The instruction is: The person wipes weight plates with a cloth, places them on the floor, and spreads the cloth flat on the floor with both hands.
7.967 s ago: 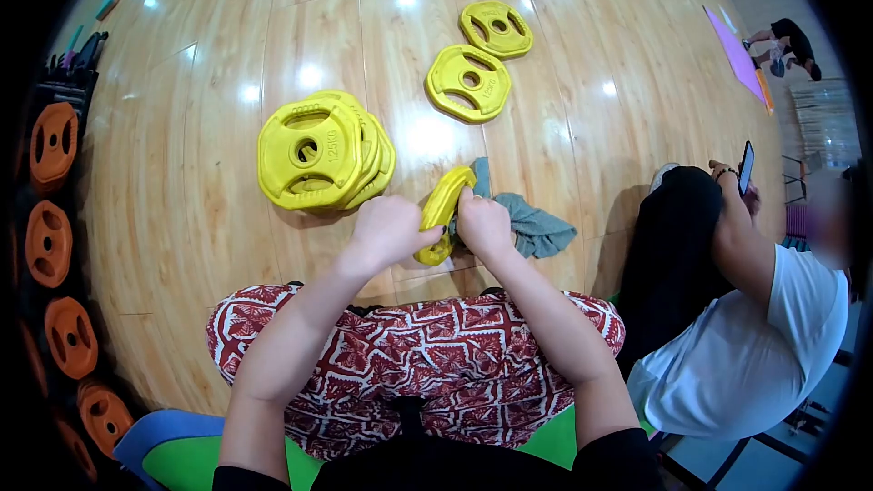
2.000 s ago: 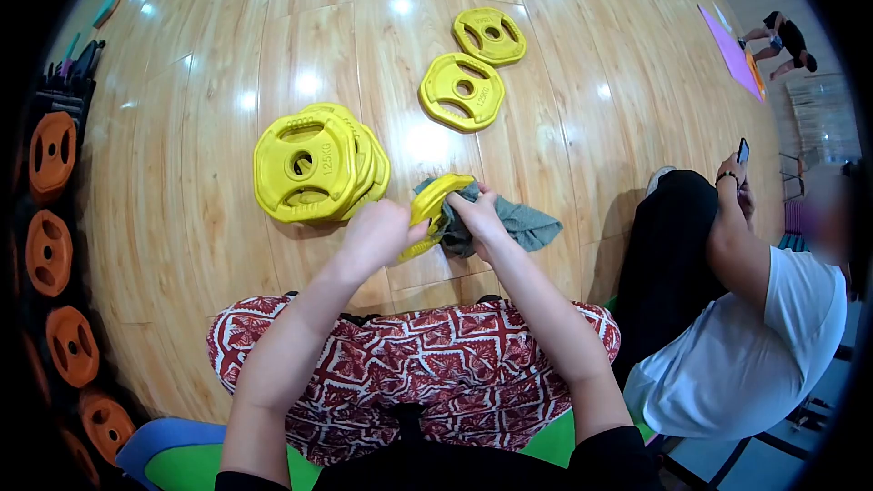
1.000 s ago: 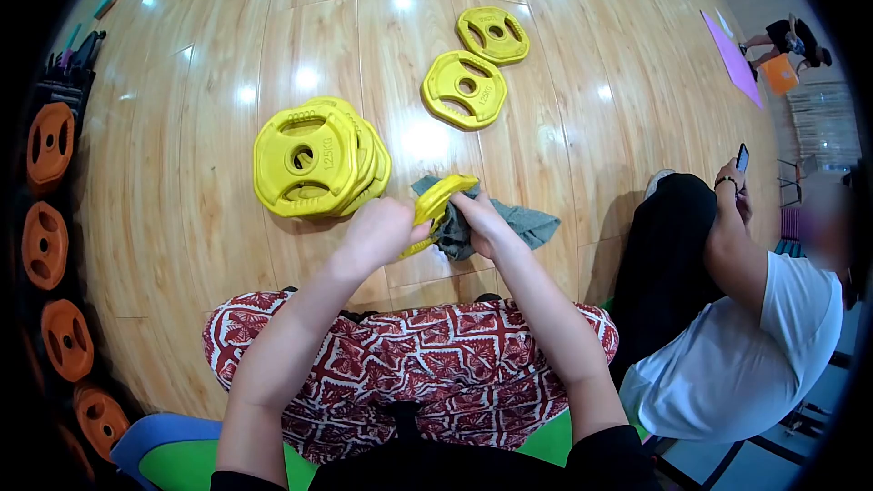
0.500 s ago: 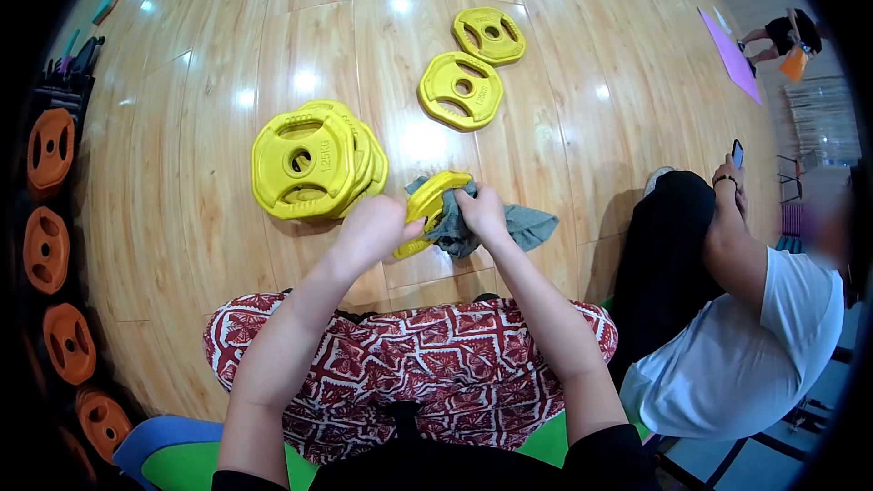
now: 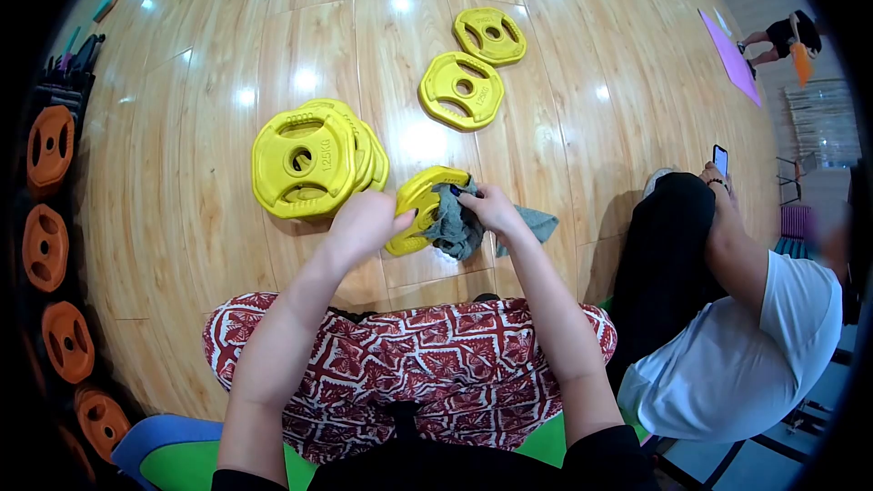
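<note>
Clamped on the left edge of a yellow, eight-sided, moulded weight plate (image 5: 416,198), the person's left grip (image 5: 362,223) has its thumb lying against the plate. Across from it, the right grip (image 5: 491,209) is pinched on a crumpled grey-green cloth (image 5: 457,229), and look, the fabric is bunched right up against the plate's right side, with a loose end spread out past the wrist. That plate sits tilted, out in front of the red-and-white patterned trousers (image 5: 427,345); whether its lower edge meets the glossy wooden floor (image 5: 564,145), I can't tell from here. Just to the left, it's a skewed stack of matching yellow plates (image 5: 332,164), the top one stamped 1.25KG! Farther out, one more yellow plate (image 5: 477,102) lies flat, with another yellow plate (image 5: 473,29) at its far edge. Over on the right, close by, there's a seated person in a white T-shirt (image 5: 741,350) and black trousers (image 5: 668,255), a lit phone (image 5: 720,160) in hand. Way out left, orange weight plates (image 5: 76,350) stand in a row, and far right, a figure in dark clothes (image 5: 784,35) is beside a purple mat (image 5: 730,56).
</note>
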Motion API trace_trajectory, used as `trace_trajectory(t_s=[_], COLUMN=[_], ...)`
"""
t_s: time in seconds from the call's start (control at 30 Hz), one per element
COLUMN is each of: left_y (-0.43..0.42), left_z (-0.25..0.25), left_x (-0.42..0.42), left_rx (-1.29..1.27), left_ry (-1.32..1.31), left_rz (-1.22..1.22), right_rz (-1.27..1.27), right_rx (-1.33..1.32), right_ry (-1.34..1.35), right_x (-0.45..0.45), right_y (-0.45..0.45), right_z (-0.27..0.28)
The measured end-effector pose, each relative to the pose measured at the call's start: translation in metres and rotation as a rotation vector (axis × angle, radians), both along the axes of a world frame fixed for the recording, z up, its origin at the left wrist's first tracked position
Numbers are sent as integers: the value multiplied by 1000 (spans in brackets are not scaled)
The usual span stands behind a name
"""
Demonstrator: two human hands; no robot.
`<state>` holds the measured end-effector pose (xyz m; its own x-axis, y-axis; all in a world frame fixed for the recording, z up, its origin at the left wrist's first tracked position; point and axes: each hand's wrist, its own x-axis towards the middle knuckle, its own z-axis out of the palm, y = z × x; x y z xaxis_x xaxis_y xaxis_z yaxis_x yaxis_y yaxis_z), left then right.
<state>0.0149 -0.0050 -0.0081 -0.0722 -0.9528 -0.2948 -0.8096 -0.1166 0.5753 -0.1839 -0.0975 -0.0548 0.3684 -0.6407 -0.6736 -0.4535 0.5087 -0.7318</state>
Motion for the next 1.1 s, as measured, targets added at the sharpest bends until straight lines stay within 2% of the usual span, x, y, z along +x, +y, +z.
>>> trace_trajectory(t_s=[0.07, 0.2, 0.3, 0.33, 0.43, 0.47, 0.5, 0.57, 0.6, 0.7, 0.77, 0.87, 0.93, 0.97, 1.03, 1.1], left_y=[-1, 0, 0, 0, -2, -2, -1, 2, 4, 9, 10, 8, 9, 9, 8, 10], left_z=[1, 2, 1, 1, 5, 8, 11, 9, 8, 10, 13, 18, 13, 12, 15, 13], left_x=[5, 8, 4, 3, -2, -4, -6, -13, -18, -34, -40, -43, -40, -38, -34, -34], left_rx=[20, 43, 15, 15, -7, -4, -1, -36, -72, -142, -145, -78, -110, -107, -121, -119], left_ry=[-15, 15, 20, 21, -34, -24, -13, -41, -68, -65, -44, -83, -47, -47, -102, -94], left_rz=[5, 36, 56, 54, 18, -19, -57, -103, -147, -143, -121, -136, -147, -149, -185, -172], right_rz=[151, 152, -164, -230, -327, -284, -310, -261, -363, -438, -538, -602, -798, -801, -985, -1011], right_rx=[-104, -87, 120, 68, 15, -91, -85, -329, -370, -397, -397, -293, 63, 66, 135, 155], right_ry=[68, -2, -155, -311, -410, -374, -435, -470, -443, -288, -296, -309, -338, -338, -482, -521], right_x=[-8, -17, -16, -12, 4, 8, 14, 25, 30, 18, 20, 14, 20, 18, 11, 8], right_y=[-6, -13, -15, -15, -4, -1, 3, 9, 13, 11, 9, 2, 2, 2, 0, -1], right_z=[-12, -5, 8, 1, -3, -7, -8, -19, -16, -25, -23, -30, -8, -11, -23, -22])
